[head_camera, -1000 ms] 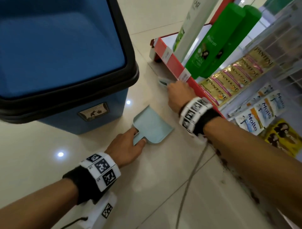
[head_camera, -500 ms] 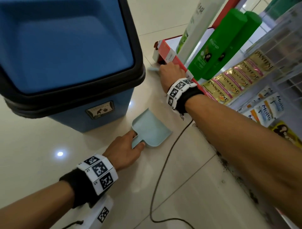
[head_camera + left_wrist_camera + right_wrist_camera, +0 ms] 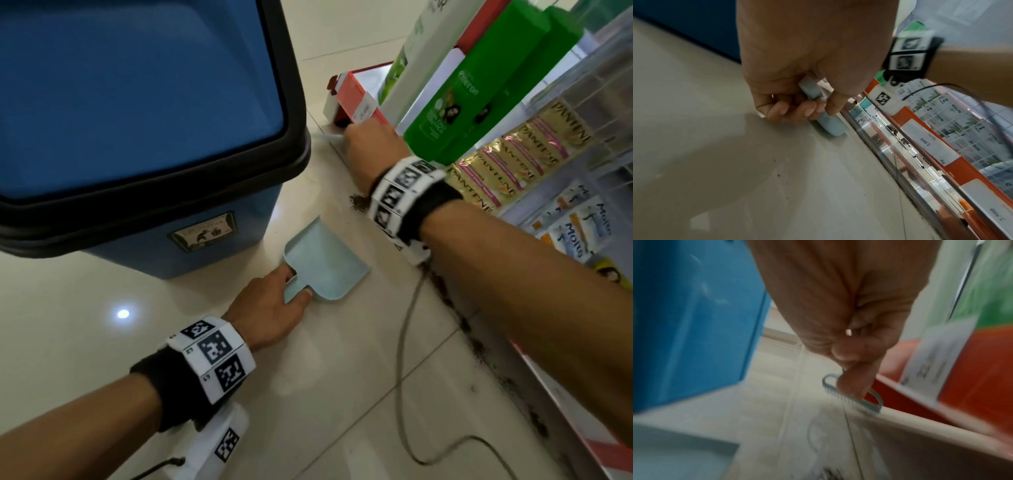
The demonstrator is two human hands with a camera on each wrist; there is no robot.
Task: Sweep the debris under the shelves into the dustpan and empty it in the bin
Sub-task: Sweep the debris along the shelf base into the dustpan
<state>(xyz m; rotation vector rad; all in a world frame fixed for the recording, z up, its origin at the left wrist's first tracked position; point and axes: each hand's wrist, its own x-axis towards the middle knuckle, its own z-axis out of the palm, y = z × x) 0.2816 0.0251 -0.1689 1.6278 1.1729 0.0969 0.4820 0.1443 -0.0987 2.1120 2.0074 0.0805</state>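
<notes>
A pale blue dustpan (image 3: 325,260) lies flat on the tiled floor, its mouth facing the shelf base. My left hand (image 3: 270,308) grips its handle (image 3: 813,91). My right hand (image 3: 371,147) holds a small pale blue brush (image 3: 853,395) against the floor at the far end of the red shelf edge (image 3: 356,99); in the head view only the brush tip (image 3: 325,136) shows past the hand. Dark debris (image 3: 358,202) lies in a small pile by the shelf base, beside my right wrist. More dark debris (image 3: 479,346) runs along the base nearer me.
A big blue bin (image 3: 137,130) with a black rim stands at the left, just beyond the dustpan. Shelves at the right carry green bottles (image 3: 479,85) and sachet strips (image 3: 520,154). A thin cable (image 3: 404,359) trails across the floor from my right wrist.
My right hand with the brush has moved away from me along the shelf base, toward its far end. The left hand and dustpan have stayed in place.
</notes>
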